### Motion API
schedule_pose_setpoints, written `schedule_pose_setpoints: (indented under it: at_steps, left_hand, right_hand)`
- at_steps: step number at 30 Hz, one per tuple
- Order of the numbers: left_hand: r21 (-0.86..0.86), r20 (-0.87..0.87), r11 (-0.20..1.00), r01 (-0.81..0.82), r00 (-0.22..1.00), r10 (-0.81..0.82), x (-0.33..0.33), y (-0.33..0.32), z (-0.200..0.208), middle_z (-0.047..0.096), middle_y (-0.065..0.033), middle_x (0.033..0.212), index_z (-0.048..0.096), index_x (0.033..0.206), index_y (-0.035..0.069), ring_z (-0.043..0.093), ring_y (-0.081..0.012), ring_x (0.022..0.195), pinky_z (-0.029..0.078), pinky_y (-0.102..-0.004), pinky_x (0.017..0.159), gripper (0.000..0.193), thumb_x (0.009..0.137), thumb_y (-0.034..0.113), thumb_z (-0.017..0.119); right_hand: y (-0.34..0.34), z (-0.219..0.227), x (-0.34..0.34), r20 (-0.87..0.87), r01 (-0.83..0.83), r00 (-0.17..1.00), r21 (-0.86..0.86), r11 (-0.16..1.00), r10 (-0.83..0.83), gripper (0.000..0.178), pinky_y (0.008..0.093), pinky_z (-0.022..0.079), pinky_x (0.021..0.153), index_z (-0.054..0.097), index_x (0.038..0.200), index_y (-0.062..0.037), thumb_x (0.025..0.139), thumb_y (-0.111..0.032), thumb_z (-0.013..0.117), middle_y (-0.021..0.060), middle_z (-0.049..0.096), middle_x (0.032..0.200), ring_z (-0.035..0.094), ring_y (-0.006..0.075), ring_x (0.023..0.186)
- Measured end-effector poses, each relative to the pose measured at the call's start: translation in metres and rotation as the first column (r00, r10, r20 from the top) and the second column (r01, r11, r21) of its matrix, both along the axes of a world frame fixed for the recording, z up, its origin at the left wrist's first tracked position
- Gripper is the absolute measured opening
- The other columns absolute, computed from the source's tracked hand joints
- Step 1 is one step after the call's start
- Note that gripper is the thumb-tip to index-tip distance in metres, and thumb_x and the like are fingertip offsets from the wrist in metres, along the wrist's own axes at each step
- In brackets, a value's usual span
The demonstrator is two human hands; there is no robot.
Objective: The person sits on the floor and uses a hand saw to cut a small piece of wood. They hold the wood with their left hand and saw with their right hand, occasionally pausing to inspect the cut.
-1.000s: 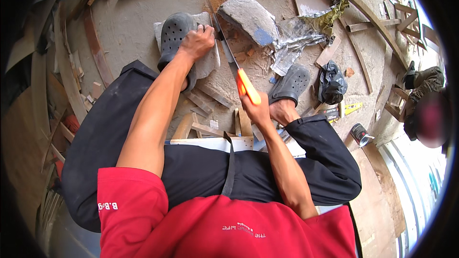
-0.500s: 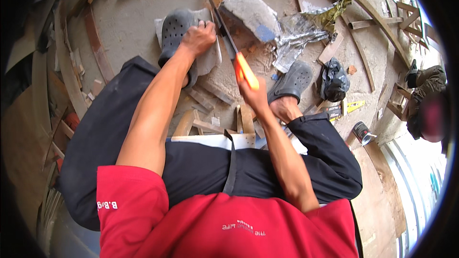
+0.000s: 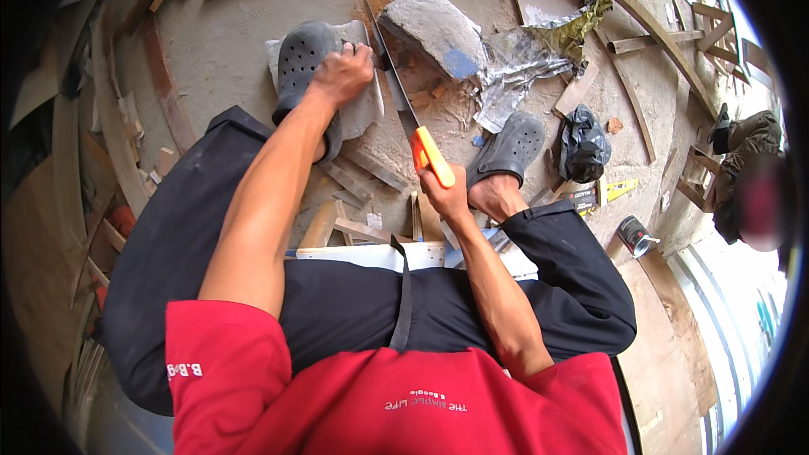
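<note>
A handsaw (image 3: 432, 157) with an orange handle and a long dark blade is gripped in my right hand (image 3: 444, 195). Its blade points away from me, just right of my left hand (image 3: 344, 74). Those left fingers are closed beside my left grey clog (image 3: 304, 57), next to a small dark piece (image 3: 384, 62) at the blade. What they hold is mostly hidden. Under the clog and hand lies a pale flat slab (image 3: 364, 109). The blade passes close to the dark piece; whether it touches cannot be made out.
A rough grey block (image 3: 431, 27) and crumpled silver foil sheet (image 3: 524, 59) lie beyond the saw. By my right clog (image 3: 514, 145) are a black plastic bag (image 3: 585, 145) and an open can (image 3: 636, 236). Wood scraps (image 3: 375, 170) litter the floor. Another person (image 3: 750, 160) is at the far right.
The saw and my right hand have drawn back toward me. My left hand stays closed in nearly the same place beside the clog.
</note>
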State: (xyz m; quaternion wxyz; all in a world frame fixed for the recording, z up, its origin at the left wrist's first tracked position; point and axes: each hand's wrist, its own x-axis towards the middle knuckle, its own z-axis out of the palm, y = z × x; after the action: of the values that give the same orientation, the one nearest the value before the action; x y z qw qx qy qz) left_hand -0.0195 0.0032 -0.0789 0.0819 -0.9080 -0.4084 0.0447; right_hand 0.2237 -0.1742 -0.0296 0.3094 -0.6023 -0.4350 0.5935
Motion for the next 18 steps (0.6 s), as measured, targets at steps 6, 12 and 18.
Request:
schedule_pose_setpoints:
  at_steps: [6,12,18]
  left_hand:
    - [-0.003,0.088,1.000,0.010,0.996,-0.009,-0.005,0.001,0.002,0.059,-0.0084,0.081,0.064,0.076,0.004,0.069,-0.0228,0.077,0.059,-0.0325,0.053,0.011,0.082,0.009,0.056]
    - [-0.039,0.080,0.999,0.006,0.997,-0.003,0.003,0.000,0.011,0.059,-0.0071,0.082,0.064,0.079,0.005,0.068,-0.0202,0.078,0.058,-0.0320,0.055,0.010,0.082,0.010,0.055]
    - [-0.011,0.081,1.000,0.013,0.997,-0.012,0.009,0.010,0.012,0.060,-0.0072,0.084,0.064,0.081,0.004,0.067,-0.0204,0.080,0.058,-0.0319,0.056,0.010,0.083,0.010,0.056]
  right_hand:
    - [0.006,0.017,0.002,0.038,-0.047,0.998,0.029,0.998,0.046,0.017,0.0352,0.042,0.050,0.060,0.071,0.0012,0.079,-0.013,0.065,0.0131,0.056,0.057,0.058,0.0195,0.049]
    - [0.043,-0.009,-0.021,0.015,0.026,1.000,0.024,0.999,-0.026,0.019,0.0361,0.040,0.050,0.059,0.072,0.0034,0.079,-0.013,0.063,0.0107,0.053,0.055,0.051,0.0143,0.049]
    - [0.067,-0.022,-0.029,0.066,0.003,0.998,0.088,0.996,-0.009,0.023,0.0357,0.040,0.050,0.060,0.074,0.0050,0.079,-0.016,0.064,0.0132,0.056,0.057,0.051,0.0145,0.050]
